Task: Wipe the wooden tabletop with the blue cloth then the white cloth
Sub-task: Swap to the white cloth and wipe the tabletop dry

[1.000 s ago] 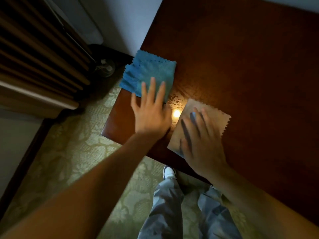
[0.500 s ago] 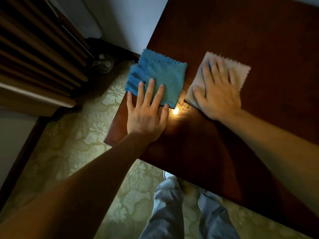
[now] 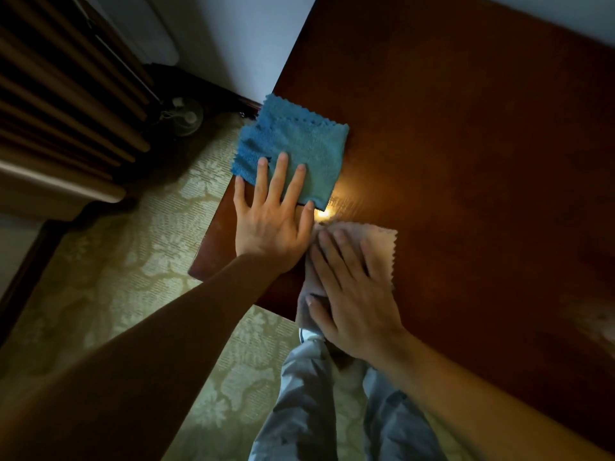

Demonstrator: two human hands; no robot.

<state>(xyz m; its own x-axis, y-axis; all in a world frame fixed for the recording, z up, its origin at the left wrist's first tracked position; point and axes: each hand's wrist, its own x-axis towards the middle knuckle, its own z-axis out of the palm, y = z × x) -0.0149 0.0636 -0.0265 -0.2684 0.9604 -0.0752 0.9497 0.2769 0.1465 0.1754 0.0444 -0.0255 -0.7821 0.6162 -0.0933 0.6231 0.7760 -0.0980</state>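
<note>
**Both hands flat on cloths at table corner**

Dark wooden tabletop (image 3: pixel 466 161) stood over patterned green carpet (image 3: pixel 116 277), with a bright glint of light (image 3: pixel 324 213) near its corner. Left hand (image 3: pixel 269 224) lay spread, fingers straight, fingertips pressing the blue cloth (image 3: pixel 296 144), which overhung the left edge. Right hand (image 3: pixel 352 294) pressed flat on the white cloth (image 3: pixel 379 247) at the near edge; its lower part appeared to droop off the table, though blur obscured this

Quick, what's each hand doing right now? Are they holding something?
Left hand: open, straight fingers resting flat on the blue cloth.
Right hand: open, pressing flat on the white cloth, not gripping it.
</note>
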